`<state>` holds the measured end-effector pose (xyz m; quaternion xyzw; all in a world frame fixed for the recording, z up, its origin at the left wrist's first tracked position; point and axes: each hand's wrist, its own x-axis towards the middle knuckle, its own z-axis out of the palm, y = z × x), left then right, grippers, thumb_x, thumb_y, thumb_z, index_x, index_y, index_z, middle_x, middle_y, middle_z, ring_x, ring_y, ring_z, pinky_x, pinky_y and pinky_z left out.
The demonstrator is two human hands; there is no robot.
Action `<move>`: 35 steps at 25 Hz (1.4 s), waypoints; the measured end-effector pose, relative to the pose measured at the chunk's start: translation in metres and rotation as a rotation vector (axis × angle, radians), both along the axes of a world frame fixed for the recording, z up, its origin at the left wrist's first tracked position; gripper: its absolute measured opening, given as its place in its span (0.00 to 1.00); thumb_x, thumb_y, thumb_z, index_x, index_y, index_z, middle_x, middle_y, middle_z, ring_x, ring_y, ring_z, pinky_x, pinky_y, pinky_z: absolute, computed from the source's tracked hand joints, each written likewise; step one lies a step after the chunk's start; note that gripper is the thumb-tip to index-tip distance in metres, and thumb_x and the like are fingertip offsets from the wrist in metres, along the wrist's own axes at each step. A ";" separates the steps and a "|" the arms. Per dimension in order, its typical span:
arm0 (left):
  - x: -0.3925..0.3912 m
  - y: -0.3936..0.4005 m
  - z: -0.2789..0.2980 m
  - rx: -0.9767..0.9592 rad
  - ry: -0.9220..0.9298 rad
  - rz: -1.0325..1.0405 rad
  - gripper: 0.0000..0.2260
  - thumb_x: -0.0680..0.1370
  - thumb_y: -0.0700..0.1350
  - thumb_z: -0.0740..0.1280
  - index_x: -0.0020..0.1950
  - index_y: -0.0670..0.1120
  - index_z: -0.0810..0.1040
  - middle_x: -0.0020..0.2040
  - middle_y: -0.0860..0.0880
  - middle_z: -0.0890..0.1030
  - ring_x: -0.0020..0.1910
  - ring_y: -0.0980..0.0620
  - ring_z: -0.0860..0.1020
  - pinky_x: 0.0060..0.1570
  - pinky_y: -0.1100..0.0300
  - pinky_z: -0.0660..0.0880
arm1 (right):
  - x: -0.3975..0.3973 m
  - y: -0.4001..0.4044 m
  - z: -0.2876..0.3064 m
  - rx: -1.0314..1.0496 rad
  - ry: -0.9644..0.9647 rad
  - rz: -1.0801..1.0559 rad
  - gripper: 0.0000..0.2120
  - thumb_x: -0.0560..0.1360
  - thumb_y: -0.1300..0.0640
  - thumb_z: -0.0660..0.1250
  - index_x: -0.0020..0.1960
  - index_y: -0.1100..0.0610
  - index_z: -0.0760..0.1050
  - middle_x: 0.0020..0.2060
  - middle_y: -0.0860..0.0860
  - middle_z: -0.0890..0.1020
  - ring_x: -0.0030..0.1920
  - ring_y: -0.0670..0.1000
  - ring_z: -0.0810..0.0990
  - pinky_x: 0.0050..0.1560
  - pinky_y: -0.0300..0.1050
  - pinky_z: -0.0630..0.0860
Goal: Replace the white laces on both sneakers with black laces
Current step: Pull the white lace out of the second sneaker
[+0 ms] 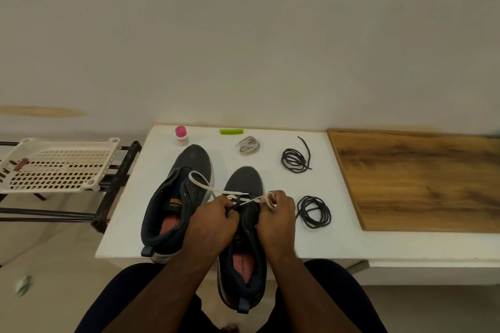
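A person unlaces the right-hand dark grey sneaker (244,224), which overhangs the near edge of the white table (338,243). The right hand (276,213) pinches a bunched loop of flat white lace (238,195); the left hand (213,220) is curled at the eyelets, apparently gripping lace. The other dark grey sneaker (176,197) stands already unlaced, its removed white lace (249,145) coiled beyond. Two coiled black laces (313,211) wait just beside. Next, probably, freeing the last two crossings near the toe.
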<state>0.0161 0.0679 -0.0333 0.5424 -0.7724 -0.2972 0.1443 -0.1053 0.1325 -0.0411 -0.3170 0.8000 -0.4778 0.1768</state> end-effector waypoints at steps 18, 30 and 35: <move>0.000 -0.001 -0.003 -0.037 0.003 0.001 0.05 0.76 0.47 0.63 0.48 0.52 0.78 0.39 0.55 0.76 0.40 0.53 0.77 0.41 0.59 0.69 | 0.012 -0.003 -0.002 0.120 0.176 0.178 0.05 0.78 0.58 0.61 0.52 0.52 0.75 0.51 0.48 0.71 0.50 0.50 0.74 0.49 0.47 0.76; -0.002 0.000 -0.003 -0.048 -0.002 -0.016 0.05 0.76 0.48 0.63 0.48 0.51 0.78 0.39 0.55 0.74 0.43 0.50 0.78 0.44 0.57 0.72 | 0.010 -0.005 -0.006 0.134 0.112 0.208 0.05 0.78 0.56 0.65 0.50 0.50 0.78 0.53 0.46 0.71 0.53 0.46 0.73 0.53 0.44 0.74; -0.001 0.001 -0.003 -0.051 0.006 0.013 0.05 0.76 0.48 0.63 0.48 0.54 0.78 0.39 0.57 0.75 0.40 0.53 0.75 0.43 0.59 0.69 | 0.008 -0.001 -0.003 -0.024 0.029 0.022 0.07 0.81 0.61 0.61 0.48 0.49 0.71 0.48 0.46 0.73 0.49 0.33 0.70 0.44 0.34 0.65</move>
